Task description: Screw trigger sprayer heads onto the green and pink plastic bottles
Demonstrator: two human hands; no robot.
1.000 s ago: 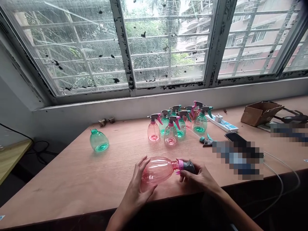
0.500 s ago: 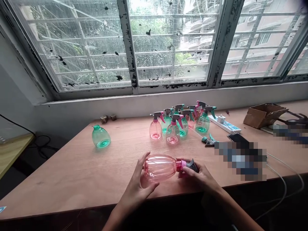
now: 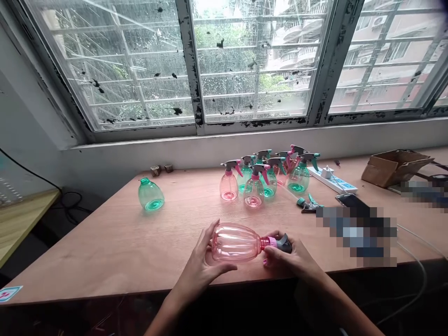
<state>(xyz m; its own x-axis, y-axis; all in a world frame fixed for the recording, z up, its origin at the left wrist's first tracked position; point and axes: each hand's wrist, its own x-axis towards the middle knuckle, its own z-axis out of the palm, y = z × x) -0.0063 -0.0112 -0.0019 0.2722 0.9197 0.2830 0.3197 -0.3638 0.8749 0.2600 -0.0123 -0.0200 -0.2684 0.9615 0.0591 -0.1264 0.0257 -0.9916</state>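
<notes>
A pink clear spray bottle (image 3: 236, 242) lies sideways just above the wooden table (image 3: 115, 242), neck to the right. My left hand (image 3: 203, 266) cups its rounded body from below and behind. My right hand (image 3: 290, 259) is closed round the grey and pink trigger head (image 3: 280, 242) at the bottle's neck. Behind stands a cluster of several finished pink and green spray bottles (image 3: 266, 179). A green bottle (image 3: 150, 194) without a head stands alone at the left.
A loose green trigger head (image 3: 308, 204) lies right of the cluster. A white power strip (image 3: 336, 181), a phone (image 3: 352, 200), a cardboard box (image 3: 394, 166) and white cables (image 3: 416, 247) occupy the right side. The window wall runs along the back.
The pink bottle has turned in my hands and shifted slightly right; its ribbed side now shows. Both hands keep their hold. The camera has drifted a little.
</notes>
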